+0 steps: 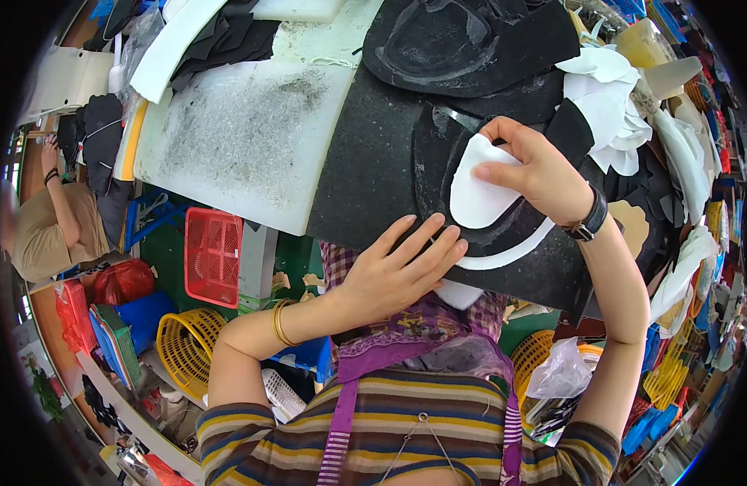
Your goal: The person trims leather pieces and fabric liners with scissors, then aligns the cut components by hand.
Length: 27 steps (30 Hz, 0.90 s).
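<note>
My right hand [543, 166] pinches a white rounded pad [480, 190] between thumb and fingers, above a black moulded piece [430, 154] with a raised rim. My left hand [389, 271] lies with its fingers stretched out at the near edge of that black piece. Its fingertips come close to the white pad's lower end. A curved white strip [515, 253] runs along the near side of the black piece, between my two hands. What lies under the pad is hidden.
Larger black moulded pieces [462, 49] lie at the far side of the black work surface [361, 154]. White cut pieces [604, 97] are piled to the right. A scuffed white board [244, 138] adjoins on the left. Below stand a red crate [212, 257] and yellow basket [187, 344]. Another person [61, 219] sits far left.
</note>
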### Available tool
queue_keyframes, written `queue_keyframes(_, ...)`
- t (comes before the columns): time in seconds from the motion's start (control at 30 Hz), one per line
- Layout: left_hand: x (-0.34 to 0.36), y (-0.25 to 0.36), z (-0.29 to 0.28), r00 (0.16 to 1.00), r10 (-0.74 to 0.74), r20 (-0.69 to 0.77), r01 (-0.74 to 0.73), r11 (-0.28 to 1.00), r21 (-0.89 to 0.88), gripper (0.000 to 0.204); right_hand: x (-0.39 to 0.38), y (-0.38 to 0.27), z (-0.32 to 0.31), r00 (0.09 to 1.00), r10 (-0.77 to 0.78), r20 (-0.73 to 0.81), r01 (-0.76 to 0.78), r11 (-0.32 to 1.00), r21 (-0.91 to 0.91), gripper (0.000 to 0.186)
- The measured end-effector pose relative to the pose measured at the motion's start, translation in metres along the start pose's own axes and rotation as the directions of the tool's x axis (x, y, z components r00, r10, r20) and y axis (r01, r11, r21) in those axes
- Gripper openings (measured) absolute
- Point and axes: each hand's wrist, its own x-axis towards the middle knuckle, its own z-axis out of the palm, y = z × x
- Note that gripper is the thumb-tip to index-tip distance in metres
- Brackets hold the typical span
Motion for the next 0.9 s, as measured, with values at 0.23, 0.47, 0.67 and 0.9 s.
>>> queue_keyframes(0.23,0.011,0.001,-0.009,1.0,-0.019,0.024,0.02,0.999,-0.03,0.056,-0.001,0.012,0.001,0.987,-0.147,-0.067,0.142,0.987,-0.073,0.026)
queue_keyframes(0.47,0.015,-0.001,-0.012,1.0,-0.007,0.019,0.008,1.0,-0.02,0.054,-0.006,-0.004,-0.001,0.946,-0.243,-0.214,0.099,0.846,-0.524,0.028)
queue_keyframes(0.67,0.021,0.002,-0.021,0.996,-0.03,0.089,0.037,0.996,-0.078,0.053,-0.007,0.007,0.004,0.931,-0.319,-0.179,0.11,0.71,-0.696,0.031)
queue_keyframes(0.9,0.068,-0.004,-0.033,0.998,0.037,-0.051,-0.045,0.982,-0.184,0.039,-0.031,0.018,0.012,0.745,-0.666,0.015,0.317,0.335,-0.887,0.017)
